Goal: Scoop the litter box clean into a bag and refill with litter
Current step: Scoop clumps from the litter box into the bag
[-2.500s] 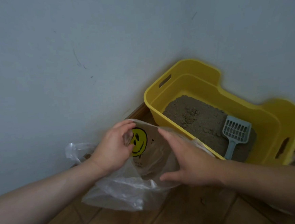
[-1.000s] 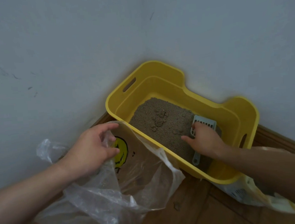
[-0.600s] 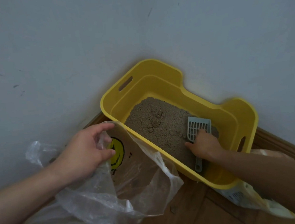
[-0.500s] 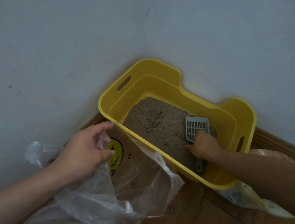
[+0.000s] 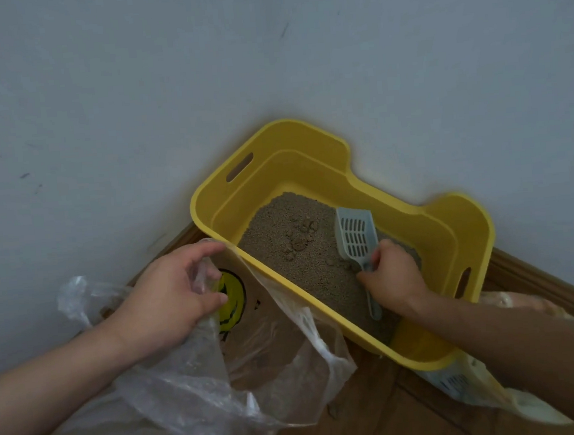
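— Head view looks down into a room corner. Where's the litter box [image 5: 307,140]?
— It's yellow and sits on the wooden floor [image 5: 380,416], right in the corner, close against the grey wall [image 5: 131,92]. Grey-brown litter [image 5: 272,225] covers its bottom, with a few clumps [image 5: 301,238] near the middle.
— And the scoop?
— The scoop [image 5: 354,237] is pale blue-grey and slotted, and it's inside the box. Its head is over the litter on the far side and the handle points back toward the person. I can't tell whether the head rests on the litter or is slightly lifted.
— Who has it?
— The right grip [image 5: 391,274] is curled round the handle, knuckles up, low inside the box.
— Left grip?
— The left grip [image 5: 168,295] pinches the rim of a clear plastic bag [image 5: 272,355], thumb on one side and fingers on the other, so the mouth gapes upward. The bag lies on the floor just beside the box's near long wall, and its raised edge touches the box rim. A yellow smiley print [image 5: 231,297] shows just past the thumb.
— Anything in that bag?
— I can't tell. The film is crumpled and the brown floor shows through it.
— What else is there?
— A pale printed bag [image 5: 457,386] pokes out at the box's near right corner, partly hidden under the right forearm. A dark wooden skirting board [image 5: 541,279] runs along the foot of the wall
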`<action>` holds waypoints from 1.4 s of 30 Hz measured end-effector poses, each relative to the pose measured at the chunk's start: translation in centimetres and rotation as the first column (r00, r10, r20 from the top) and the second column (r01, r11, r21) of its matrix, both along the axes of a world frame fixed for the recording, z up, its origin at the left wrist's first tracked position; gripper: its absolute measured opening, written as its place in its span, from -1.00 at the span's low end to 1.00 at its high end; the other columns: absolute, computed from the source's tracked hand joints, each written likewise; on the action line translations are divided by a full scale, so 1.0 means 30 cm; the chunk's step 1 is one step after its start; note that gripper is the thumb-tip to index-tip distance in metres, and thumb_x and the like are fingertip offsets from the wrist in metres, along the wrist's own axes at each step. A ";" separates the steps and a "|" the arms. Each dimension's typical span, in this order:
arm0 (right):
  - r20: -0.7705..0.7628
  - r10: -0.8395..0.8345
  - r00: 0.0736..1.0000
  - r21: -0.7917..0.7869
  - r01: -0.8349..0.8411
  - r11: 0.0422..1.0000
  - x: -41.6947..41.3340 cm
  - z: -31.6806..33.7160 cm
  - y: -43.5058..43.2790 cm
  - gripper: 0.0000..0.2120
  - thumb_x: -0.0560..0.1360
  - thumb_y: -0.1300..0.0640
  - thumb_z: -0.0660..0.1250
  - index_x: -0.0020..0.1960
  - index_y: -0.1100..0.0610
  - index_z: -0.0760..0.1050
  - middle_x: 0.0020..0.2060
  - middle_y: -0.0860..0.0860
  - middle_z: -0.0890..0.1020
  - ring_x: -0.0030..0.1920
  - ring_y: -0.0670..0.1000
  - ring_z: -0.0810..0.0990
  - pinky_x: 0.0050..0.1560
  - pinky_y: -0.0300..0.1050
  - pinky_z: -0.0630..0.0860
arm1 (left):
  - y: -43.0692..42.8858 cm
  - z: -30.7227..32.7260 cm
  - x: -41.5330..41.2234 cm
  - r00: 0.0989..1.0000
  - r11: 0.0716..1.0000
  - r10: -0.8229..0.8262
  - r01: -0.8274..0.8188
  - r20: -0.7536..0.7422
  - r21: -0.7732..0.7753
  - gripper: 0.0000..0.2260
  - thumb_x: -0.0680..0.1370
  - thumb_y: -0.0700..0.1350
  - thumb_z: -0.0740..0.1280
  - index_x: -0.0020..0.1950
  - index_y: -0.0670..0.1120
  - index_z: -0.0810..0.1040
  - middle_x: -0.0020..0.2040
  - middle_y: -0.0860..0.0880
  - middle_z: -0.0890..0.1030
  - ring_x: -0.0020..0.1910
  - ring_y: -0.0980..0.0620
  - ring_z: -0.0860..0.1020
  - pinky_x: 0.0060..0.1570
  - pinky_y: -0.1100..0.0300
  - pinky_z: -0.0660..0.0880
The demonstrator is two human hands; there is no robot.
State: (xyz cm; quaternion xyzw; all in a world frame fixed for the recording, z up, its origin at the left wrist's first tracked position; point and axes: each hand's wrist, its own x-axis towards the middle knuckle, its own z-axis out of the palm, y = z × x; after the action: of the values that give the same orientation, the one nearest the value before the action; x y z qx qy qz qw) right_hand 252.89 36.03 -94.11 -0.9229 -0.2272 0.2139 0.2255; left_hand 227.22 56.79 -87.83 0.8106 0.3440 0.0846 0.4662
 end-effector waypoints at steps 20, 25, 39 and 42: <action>-0.143 -0.078 0.987 0.028 0.083 0.996 -0.077 0.107 0.001 -0.77 0.44 0.14 0.49 -0.10 0.11 0.42 0.01 0.08 0.62 0.09 0.13 0.61 -0.02 -0.02 0.62 | 0.010 0.121 0.086 0.995 0.992 0.027 -0.014 -0.099 0.128 -0.40 0.34 -0.33 0.56 0.34 -0.07 0.51 -0.09 0.00 0.63 -0.19 0.01 0.57 0.01 0.01 0.56; -0.099 -0.018 0.995 -0.038 0.015 0.999 -0.084 0.083 0.017 -0.82 0.46 0.14 0.47 -0.01 0.08 0.50 0.09 0.07 0.61 0.11 0.10 0.60 0.04 -0.02 0.63 | 0.041 0.099 0.114 0.995 0.998 -0.010 0.017 -0.100 0.068 -0.40 0.35 -0.36 0.55 0.34 -0.03 0.51 -0.12 0.01 0.64 -0.20 0.00 0.59 0.01 -0.02 0.58; 0.061 0.246 0.967 -0.303 -0.217 0.928 -0.004 0.083 -0.072 -0.84 0.48 0.16 0.34 0.05 0.11 0.58 -0.16 0.00 0.63 -0.23 -0.06 0.60 -0.28 -0.14 0.62 | 0.061 0.098 0.121 0.996 0.999 -0.045 0.042 -0.082 -0.035 -0.49 0.37 -0.38 0.52 0.21 0.02 0.55 -0.14 0.01 0.65 -0.17 -0.03 0.61 0.00 -0.02 0.59; 0.052 0.280 0.958 -0.347 -0.246 0.905 0.005 0.103 -0.083 -0.91 0.47 0.17 0.32 -0.06 0.16 0.56 -0.23 0.04 0.60 -0.25 -0.02 0.60 -0.28 -0.08 0.63 | 0.052 0.106 0.121 0.994 0.999 -0.050 0.048 -0.102 -0.018 -0.50 0.38 -0.36 0.53 0.20 0.05 0.55 -0.14 0.02 0.66 -0.18 0.00 0.63 -0.09 0.05 0.59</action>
State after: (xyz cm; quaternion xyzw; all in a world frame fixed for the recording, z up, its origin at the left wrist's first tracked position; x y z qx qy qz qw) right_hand 253.03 33.55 -91.01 -0.9181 -0.3208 0.2315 0.0216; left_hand 230.85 58.34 -84.64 0.8184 0.3482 0.0288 0.4563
